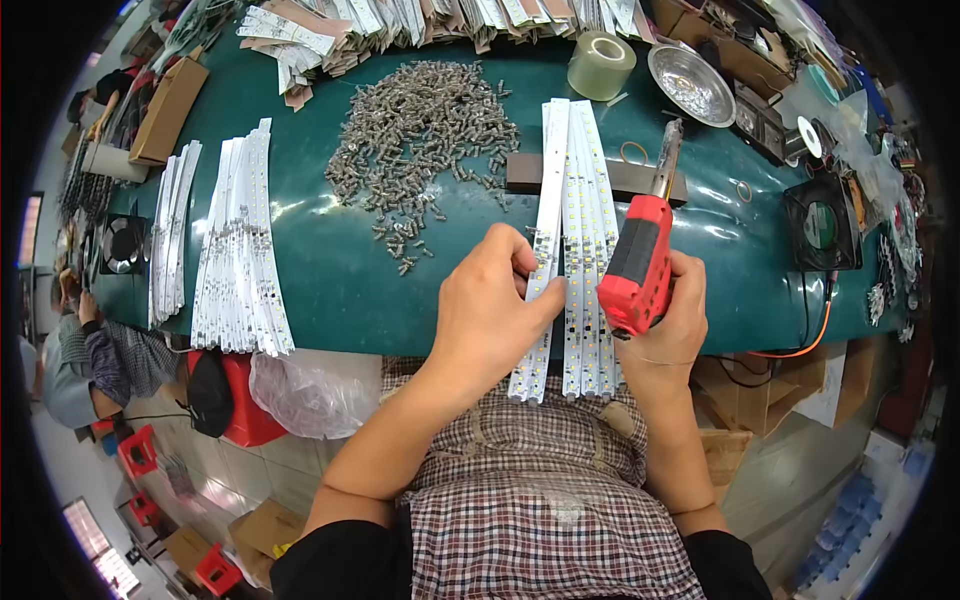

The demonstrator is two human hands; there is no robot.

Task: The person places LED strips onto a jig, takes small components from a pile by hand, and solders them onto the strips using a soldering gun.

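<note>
In my right hand (672, 310) is a red and black soldering gun (640, 260), its metal tip angled away from me. Below it, white LED strips (585, 220) lie side by side, their far ends propped on a dark bar (523, 173) and their near ends reaching past the table edge. My left hand (500, 290) is closed at the leftmost strips, thumb pressed on one and fingers curled; the fingertips are partly hidden. Beyond my left hand, a heap of small metal cylindrical parts (420, 130) spreads over the green table (310, 270).
More LED strips (240, 250) lie at the left, and a large stack (400, 22) lines the far edge. A roll of clear tape (601, 66) and a metal dish (691, 85) stand far right. At right are a small fan (822, 225) and a wire spool (803, 138).
</note>
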